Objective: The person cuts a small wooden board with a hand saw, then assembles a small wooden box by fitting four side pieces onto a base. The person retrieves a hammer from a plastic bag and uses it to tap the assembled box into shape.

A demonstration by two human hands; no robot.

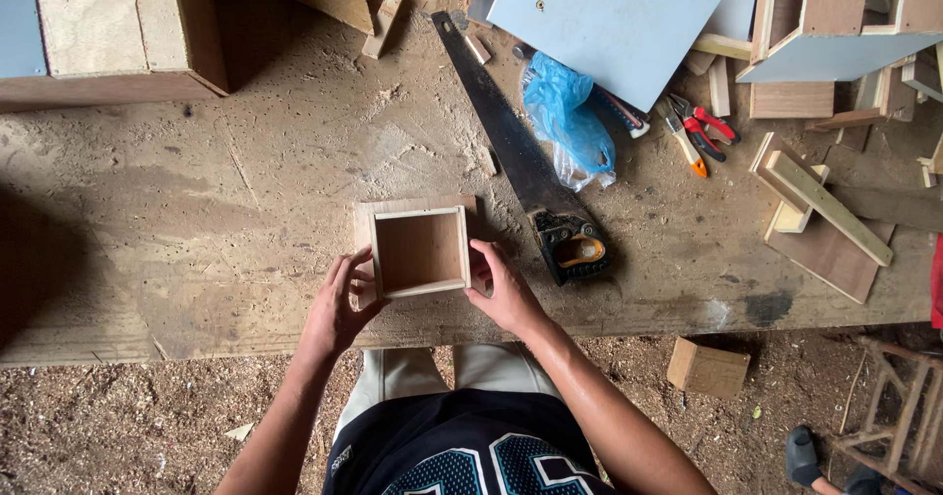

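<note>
On workbench (196, 240) near front edge, head view: I see small open wooden box (420, 251) on thin board. Left hand (339, 303) and right hand (503, 289) flank it, fingers curled against side walls. I'd keep pressure even, corners square (walls look thin). Saw (521, 161) lies just right. Palms, box underside hidden; joints hard to read.

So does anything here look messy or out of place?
Mostly clutter. Sawdust covers the bench, a crumpled blue bag lies beside the saw, and a wood block sits on the floor below. The small box between the left hand and right hand sits square.
</note>
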